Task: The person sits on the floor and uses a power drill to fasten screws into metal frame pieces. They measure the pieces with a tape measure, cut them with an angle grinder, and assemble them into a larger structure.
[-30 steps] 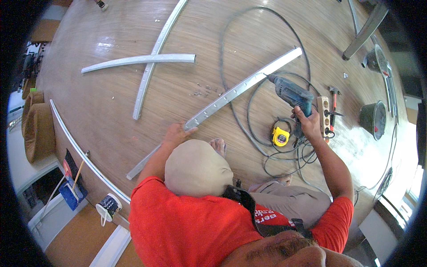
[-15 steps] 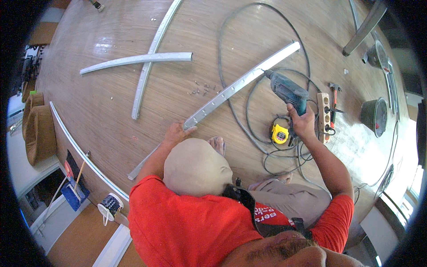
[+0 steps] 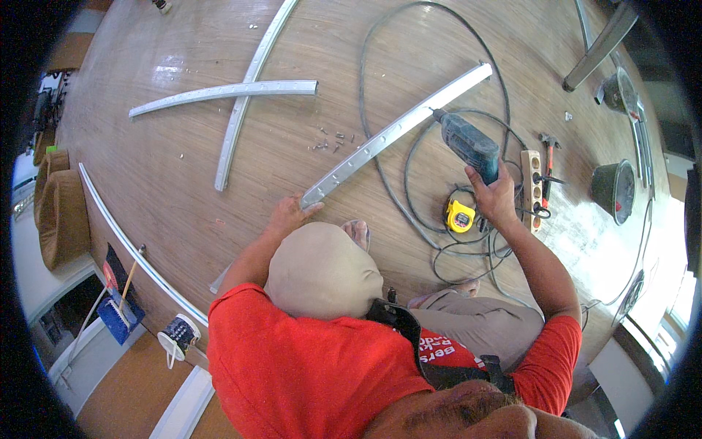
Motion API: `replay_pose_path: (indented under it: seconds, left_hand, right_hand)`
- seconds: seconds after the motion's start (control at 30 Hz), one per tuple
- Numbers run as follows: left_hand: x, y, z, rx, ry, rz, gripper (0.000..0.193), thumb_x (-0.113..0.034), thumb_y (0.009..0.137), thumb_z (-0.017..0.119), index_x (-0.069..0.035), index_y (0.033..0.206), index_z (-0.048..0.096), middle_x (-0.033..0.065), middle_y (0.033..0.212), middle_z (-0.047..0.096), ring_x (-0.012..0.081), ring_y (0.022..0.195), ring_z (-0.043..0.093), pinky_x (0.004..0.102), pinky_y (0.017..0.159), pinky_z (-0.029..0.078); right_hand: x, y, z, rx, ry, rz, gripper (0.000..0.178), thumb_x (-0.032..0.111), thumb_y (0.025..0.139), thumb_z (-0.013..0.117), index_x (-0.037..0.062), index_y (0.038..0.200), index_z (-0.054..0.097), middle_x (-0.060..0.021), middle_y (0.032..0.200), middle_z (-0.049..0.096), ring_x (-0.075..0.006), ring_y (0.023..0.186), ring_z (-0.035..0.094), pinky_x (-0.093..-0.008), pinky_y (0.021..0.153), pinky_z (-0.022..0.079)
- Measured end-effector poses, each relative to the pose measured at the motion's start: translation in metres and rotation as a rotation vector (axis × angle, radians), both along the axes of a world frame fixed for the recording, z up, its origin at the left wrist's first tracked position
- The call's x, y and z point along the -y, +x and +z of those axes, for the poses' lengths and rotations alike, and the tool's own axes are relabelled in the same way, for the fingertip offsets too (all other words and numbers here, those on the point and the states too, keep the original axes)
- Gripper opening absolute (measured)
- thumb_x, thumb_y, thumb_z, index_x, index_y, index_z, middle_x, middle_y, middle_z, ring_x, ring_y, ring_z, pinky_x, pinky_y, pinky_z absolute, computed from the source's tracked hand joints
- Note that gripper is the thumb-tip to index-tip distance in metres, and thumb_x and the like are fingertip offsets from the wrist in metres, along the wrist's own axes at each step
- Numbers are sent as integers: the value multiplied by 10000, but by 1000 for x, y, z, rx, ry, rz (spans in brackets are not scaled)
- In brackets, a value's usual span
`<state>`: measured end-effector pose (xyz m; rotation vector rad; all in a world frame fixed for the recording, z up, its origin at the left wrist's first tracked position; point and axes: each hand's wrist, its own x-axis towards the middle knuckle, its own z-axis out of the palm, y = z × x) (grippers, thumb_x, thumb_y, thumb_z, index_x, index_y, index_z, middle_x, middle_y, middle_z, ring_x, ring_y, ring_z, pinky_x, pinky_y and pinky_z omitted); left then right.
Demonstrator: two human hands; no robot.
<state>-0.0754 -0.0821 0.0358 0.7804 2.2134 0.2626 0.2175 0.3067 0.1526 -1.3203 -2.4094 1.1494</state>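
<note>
A long metal channel (image 3: 387, 143) runs slantwise from my left knee to the far right, with evenly spaced marks along its face. My left hand (image 3: 291, 217) is closed around its near end. In my right hand (image 3: 493, 194) is the handle of a teal and grey power drill (image 3: 468, 143). The drill's tip meets the channel's right edge, past its midpoint; whether it bites into the metal cannot be made out. Several small screws (image 3: 338, 140) lie loose on the floor left of the channel.
Two crossed metal channels (image 3: 219, 92) lie at the far left. Black cable (image 3: 363, 80) loops around the drill. Right of it are a yellow tape measure (image 3: 460, 216), a power strip (image 3: 531, 186), a hammer (image 3: 548, 164) and a dark bucket (image 3: 613, 192). A pale strip (image 3: 139, 257) curves along the left.
The drill has shifted slightly left, its tip staying at the channel's edge. The channel's far end sits a little farther up in view. Both hands keep their hold.
</note>
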Motion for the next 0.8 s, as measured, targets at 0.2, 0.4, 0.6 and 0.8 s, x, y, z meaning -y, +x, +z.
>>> replay_pose_path:
  seconds: [0.2,0.4,0.6,0.8]
  left_hand:
    - [-3,1,9,0,20,18,676,-660,874,701,-39,1141,719,272,970,723,448,970,700,528,816,557]
    - [-5,1,8,12,-6,4,667,-646,872,714,-34,1137,718,283,960,722,452,954,706,529,803,560]
    - [-8,0,14,45,14,25,661,-631,871,726,-22,1128,715,286,954,721,455,938,707,518,791,563]
    - [-7,0,19,63,13,34,648,-617,870,737,-25,1132,713,276,973,725,447,940,710,515,800,562]
  right_hand:
    - [1,-5,5,44,11,11,609,368,878,814,-25,1285,591,-279,1068,725,-438,1030,710,-467,874,547]
    - [-14,-7,14,92,8,67,657,375,877,813,-49,1323,583,-293,1091,722,-421,1056,715,-454,887,555]
    - [-24,-4,13,28,-20,69,675,373,884,807,-79,1328,575,-279,1100,735,-380,1065,727,-428,921,553]
    - [-20,-1,14,68,-59,85,628,366,886,804,-67,1294,601,-267,1116,734,-373,1066,723,-423,925,549]
